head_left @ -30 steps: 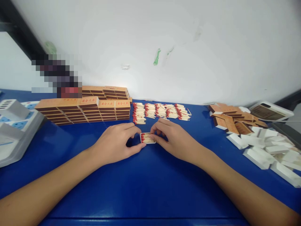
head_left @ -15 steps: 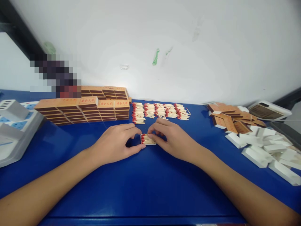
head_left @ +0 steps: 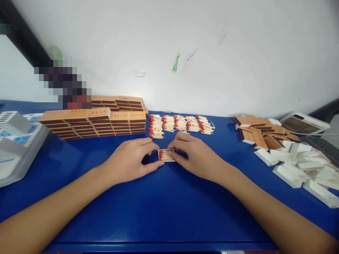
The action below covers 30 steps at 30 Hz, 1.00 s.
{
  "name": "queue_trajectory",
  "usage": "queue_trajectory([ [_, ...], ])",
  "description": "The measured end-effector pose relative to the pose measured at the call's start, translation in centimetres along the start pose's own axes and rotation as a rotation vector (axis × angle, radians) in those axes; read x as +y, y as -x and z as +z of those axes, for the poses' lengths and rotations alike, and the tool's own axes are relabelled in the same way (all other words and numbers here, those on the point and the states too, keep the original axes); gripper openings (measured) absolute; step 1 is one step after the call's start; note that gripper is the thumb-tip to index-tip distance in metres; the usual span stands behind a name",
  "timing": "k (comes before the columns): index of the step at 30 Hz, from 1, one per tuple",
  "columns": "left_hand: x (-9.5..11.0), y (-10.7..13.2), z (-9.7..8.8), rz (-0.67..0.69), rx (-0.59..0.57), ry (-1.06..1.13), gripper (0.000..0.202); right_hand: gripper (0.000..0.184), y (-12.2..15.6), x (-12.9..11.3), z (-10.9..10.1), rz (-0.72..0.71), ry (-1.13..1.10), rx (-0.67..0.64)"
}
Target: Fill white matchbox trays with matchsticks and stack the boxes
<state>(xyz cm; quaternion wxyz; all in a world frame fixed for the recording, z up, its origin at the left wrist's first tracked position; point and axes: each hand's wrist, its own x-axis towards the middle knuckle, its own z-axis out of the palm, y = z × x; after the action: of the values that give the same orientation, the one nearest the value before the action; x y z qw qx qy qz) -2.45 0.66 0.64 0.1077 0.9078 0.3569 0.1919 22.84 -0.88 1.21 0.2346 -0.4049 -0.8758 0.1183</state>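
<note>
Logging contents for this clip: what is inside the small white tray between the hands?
Matches lie inside the tray, red heads toward the left hand. The right hand hides part of the tray's right end; the matches cover its floor.

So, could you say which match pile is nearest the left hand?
The leftmost match pile, beside the stacked matchboxes; it reaches closest to the left hand, while the others lie farther right.

Power strip (head_left: 29,165): on your left, blue socket faces, pale plugs (head_left: 16,123) standing in it.
Wall (head_left: 119,31): white, facing you, with green smears (head_left: 176,62).
Tabletop (head_left: 159,211): blue and glossy before you.
White-rimmed device (head_left: 304,124): tilted, far to your right, near a blurred dark object (head_left: 324,145).
</note>
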Motion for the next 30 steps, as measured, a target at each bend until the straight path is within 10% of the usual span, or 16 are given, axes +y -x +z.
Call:
queue_trajectory([
  [30,-0.3,-0.3,-0.2,0.015,-0.085,0.004,0.026,0.028,0.1,-1.3,-0.2,-0.112,-0.183,-0.130],
])
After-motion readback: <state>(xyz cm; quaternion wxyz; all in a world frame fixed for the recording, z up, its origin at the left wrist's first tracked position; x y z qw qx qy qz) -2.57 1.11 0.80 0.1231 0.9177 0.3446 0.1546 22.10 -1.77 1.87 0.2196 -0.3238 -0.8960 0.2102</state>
